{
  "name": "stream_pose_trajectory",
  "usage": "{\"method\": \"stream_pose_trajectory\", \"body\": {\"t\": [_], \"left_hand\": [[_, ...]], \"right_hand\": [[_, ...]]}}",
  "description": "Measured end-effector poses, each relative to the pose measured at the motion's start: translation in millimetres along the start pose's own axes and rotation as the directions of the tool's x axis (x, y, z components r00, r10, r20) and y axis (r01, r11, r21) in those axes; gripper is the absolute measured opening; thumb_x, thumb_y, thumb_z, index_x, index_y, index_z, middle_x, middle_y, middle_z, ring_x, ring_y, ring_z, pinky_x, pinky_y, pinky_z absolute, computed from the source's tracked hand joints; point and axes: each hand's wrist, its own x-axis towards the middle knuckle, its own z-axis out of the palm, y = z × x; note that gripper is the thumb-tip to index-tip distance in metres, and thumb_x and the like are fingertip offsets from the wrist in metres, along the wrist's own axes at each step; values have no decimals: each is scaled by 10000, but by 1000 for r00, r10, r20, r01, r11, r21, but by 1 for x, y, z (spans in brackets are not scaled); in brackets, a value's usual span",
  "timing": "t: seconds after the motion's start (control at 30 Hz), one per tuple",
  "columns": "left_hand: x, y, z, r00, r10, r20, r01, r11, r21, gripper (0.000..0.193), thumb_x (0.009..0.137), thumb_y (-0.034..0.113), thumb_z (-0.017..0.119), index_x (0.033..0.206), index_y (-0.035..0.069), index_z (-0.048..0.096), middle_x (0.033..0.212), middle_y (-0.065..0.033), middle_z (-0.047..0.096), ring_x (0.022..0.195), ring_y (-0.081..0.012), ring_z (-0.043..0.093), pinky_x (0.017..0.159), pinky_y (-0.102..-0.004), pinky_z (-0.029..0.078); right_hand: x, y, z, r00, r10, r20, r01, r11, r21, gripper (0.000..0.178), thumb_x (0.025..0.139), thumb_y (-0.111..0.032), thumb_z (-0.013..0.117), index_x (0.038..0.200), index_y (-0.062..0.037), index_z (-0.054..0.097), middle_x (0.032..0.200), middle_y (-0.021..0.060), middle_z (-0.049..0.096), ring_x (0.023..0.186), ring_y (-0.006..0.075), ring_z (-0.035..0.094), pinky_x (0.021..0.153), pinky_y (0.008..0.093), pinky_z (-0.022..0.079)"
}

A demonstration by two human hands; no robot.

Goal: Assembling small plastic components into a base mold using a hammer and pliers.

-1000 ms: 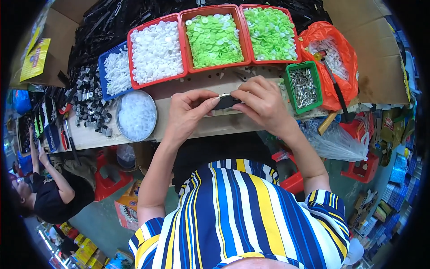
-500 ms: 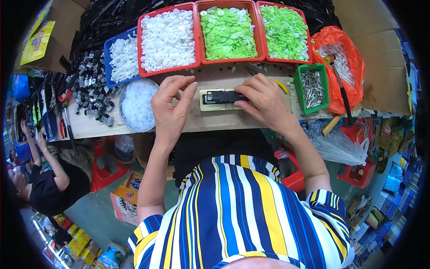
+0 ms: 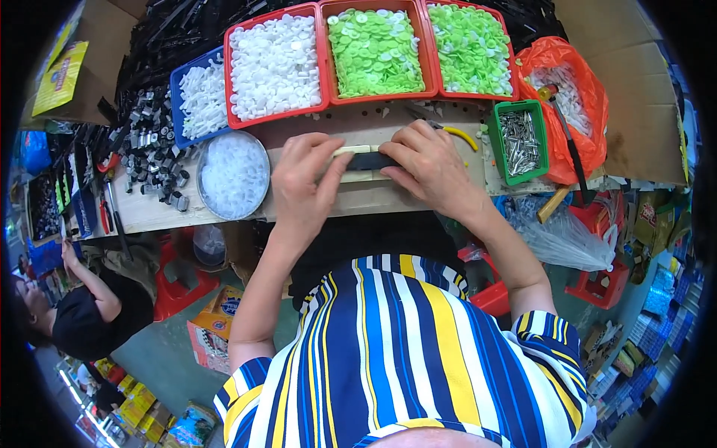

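A long black plastic part (image 3: 366, 161) lies along a cream-coloured rectangular block (image 3: 361, 177) on the worktable. My left hand (image 3: 302, 179) closes its thumb and fingers at the part's left end. At the other end, my right hand (image 3: 427, 166) grips the part between thumb and fingers. Both hands cover the part's ends, so its full shape is hidden. Just beyond my right hand lies a pair of pliers with yellow handles (image 3: 461, 137). A round dish of small translucent white pieces (image 3: 267, 178) stands close beside my left hand.
Red bins hold white pieces (image 3: 275, 67) and green discs (image 3: 375, 52). A blue tray (image 3: 179, 112) and small metal-and-black parts (image 3: 153, 142) are at left. At right are a green box of metal pins (image 3: 499, 160), an orange bag (image 3: 596, 142) and a hammer (image 3: 569, 142). A co-worker (image 3: 97, 313) sits far left.
My left hand has moved right and closed on the black part's left end, which was uncovered before. My right hand has shifted slightly left along the part.
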Motion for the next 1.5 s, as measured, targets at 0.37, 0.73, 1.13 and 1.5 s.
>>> {"method": "stream_pose_trajectory", "body": {"t": [0.37,0.73,1.13,1.5], "left_hand": [[-6,-2,32,917,336,213,-374,911,174,251,788,34,750,1023,-11,676,1011,-137,632,981,-328,634,838,-418,517],[-6,-11,34,857,462,228,-507,835,216,245,795,4,725,1030,-38,670,992,-150,617,918,-315,634,800,-402,526],[-5,-13,36,829,499,252,-552,801,230,271,769,19,645,1021,-79,646,1004,-172,605,935,-313,614,824,-405,512],[-5,-14,37,821,518,239,-566,793,225,259,772,23,647,1015,-69,650,992,-159,600,923,-302,610,805,-400,508]], "right_hand": [[-19,30,-32,966,121,-227,-96,988,118,296,806,-121,756,1073,-21,676,1056,143,637,987,303,620,826,397,499],[-119,178,-115,741,493,-456,-672,548,-499,177,899,-177,659,973,-17,669,936,198,658,909,383,626,792,472,489],[-116,166,-142,753,499,-429,-653,647,-394,229,987,-208,528,1092,-7,556,1008,249,617,930,428,615,777,488,480],[-58,1,-39,963,270,13,-270,963,-25,207,967,-191,583,1110,-56,518,895,229,659,763,435,647,620,485,513]]}}
